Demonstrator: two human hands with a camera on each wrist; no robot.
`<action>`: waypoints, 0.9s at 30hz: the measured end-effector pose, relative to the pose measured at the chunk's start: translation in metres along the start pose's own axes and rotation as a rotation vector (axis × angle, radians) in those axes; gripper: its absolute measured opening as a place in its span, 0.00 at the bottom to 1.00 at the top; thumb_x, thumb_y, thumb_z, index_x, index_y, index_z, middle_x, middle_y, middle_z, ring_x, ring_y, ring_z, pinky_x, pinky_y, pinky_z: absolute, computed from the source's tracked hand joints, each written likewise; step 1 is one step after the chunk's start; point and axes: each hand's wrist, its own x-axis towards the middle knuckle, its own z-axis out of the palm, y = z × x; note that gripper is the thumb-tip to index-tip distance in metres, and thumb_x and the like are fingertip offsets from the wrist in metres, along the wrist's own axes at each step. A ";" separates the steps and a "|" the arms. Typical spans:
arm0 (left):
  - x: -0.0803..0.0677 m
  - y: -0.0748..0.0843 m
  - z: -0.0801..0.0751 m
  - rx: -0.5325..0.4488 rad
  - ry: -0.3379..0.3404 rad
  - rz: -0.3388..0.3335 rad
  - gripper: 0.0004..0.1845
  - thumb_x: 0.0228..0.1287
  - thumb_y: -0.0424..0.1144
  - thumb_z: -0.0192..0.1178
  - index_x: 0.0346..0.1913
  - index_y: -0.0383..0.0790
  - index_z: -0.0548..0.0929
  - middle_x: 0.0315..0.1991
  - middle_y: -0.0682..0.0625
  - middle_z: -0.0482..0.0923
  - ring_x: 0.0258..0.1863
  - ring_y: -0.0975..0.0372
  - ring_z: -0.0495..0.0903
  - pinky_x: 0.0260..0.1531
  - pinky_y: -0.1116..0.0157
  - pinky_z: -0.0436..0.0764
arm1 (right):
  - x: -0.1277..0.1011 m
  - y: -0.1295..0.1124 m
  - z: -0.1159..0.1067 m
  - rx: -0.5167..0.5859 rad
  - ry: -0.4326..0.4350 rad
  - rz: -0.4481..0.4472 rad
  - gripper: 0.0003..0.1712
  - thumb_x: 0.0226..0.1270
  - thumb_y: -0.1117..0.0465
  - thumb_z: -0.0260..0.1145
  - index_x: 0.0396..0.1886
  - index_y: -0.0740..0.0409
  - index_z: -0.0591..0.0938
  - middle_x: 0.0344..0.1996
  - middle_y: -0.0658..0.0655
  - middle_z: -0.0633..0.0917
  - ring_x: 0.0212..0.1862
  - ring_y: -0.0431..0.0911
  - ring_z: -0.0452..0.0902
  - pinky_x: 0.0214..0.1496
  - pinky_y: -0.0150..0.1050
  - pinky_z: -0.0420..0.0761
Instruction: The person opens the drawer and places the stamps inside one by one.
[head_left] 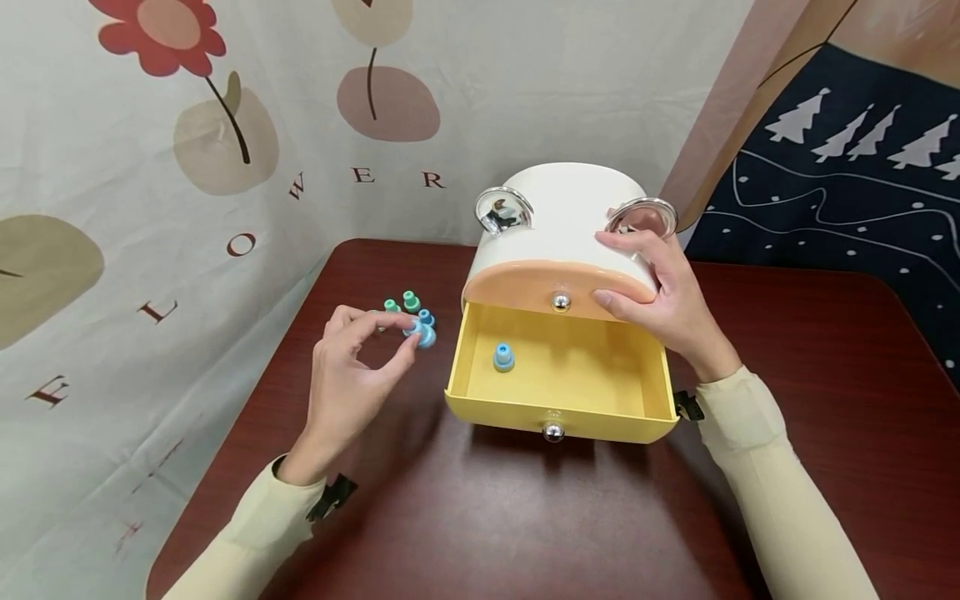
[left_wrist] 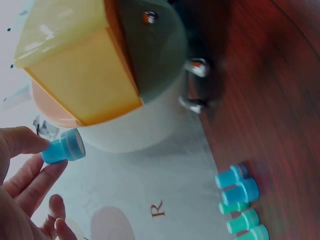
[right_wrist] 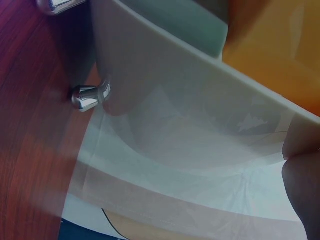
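1. Head view, centre frame: we see a white rounded plastic drawer box [head_left: 558, 221] on a dark red wooden table [head_left: 525, 517]. Two chrome ring handles sit on its top, one at [head_left: 504, 210].
2. Its upper peach-fronted drawer [head_left: 551, 287] is shut. The lower yellow plastic drawer [head_left: 570, 383] is pulled out toward the bottom of the frame, with a chrome knob [head_left: 553, 431] on its front.
3. Right hand [head_left: 660, 287], right of centre: fingers curled over the box's top right edge, thumb on the peach front. It grips the box.
4. Left hand [head_left: 348, 375], left of centre: thumb and fingertips pinch a small light-blue plastic cap piece [head_left: 423, 333], held just left of the open drawer's back left corner.
5. Left wrist view confirms the pinch: the same piece [left_wrist: 64, 147] sits between thumb and fingers at lower left, clear of the table, with the yellow drawer [left_wrist: 75, 70] above it in frame.
6. One matching blue piece [head_left: 503, 357] lies inside the yellow drawer, toward its left side.
7. More small blue and green plastic pieces [head_left: 401, 305] sit on the table just behind the left hand; the left wrist view shows a cluster of five [left_wrist: 240, 205] at lower right.
8. Right wrist view: only the box's white wall [right_wrist: 200, 115], a chrome foot [right_wrist: 87, 96] and a sliver of the right hand at the right edge.
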 end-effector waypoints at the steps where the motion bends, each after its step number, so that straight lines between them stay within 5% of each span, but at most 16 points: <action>1: 0.000 0.003 0.000 -0.029 0.006 0.005 0.12 0.62 0.29 0.79 0.46 0.44 0.95 0.38 0.52 0.86 0.43 0.60 0.74 0.44 0.66 0.74 | 0.000 0.000 0.000 -0.003 0.000 -0.003 0.37 0.54 0.68 0.82 0.67 0.57 0.86 0.65 0.49 0.79 0.66 0.46 0.68 0.60 0.37 0.72; 6: 0.004 0.016 0.004 -0.144 -0.008 0.040 0.14 0.60 0.26 0.80 0.47 0.43 0.95 0.41 0.53 0.89 0.43 0.59 0.74 0.46 0.67 0.76 | 0.000 0.000 0.001 -0.004 0.001 -0.006 0.37 0.53 0.68 0.82 0.67 0.57 0.86 0.65 0.49 0.78 0.65 0.46 0.68 0.59 0.37 0.73; 12: 0.011 0.028 0.016 -0.195 -0.110 0.101 0.13 0.61 0.28 0.80 0.45 0.46 0.95 0.43 0.60 0.90 0.42 0.58 0.72 0.44 0.65 0.75 | -0.001 0.000 0.000 0.000 0.003 -0.004 0.37 0.54 0.68 0.82 0.67 0.57 0.86 0.65 0.50 0.78 0.65 0.46 0.68 0.59 0.37 0.73; 17: 0.018 0.035 0.031 -0.205 -0.205 0.194 0.13 0.59 0.29 0.81 0.46 0.46 0.95 0.40 0.53 0.86 0.41 0.59 0.71 0.41 0.64 0.71 | -0.002 0.001 0.000 -0.007 0.007 0.009 0.37 0.54 0.68 0.82 0.67 0.56 0.86 0.65 0.50 0.78 0.65 0.46 0.68 0.59 0.37 0.72; 27: 0.033 0.040 0.048 -0.235 -0.400 0.262 0.10 0.61 0.32 0.81 0.43 0.47 0.95 0.41 0.58 0.83 0.36 0.56 0.73 0.22 0.68 0.67 | -0.002 0.001 0.000 -0.006 0.004 -0.009 0.37 0.54 0.68 0.82 0.67 0.57 0.86 0.66 0.50 0.78 0.65 0.46 0.68 0.60 0.37 0.73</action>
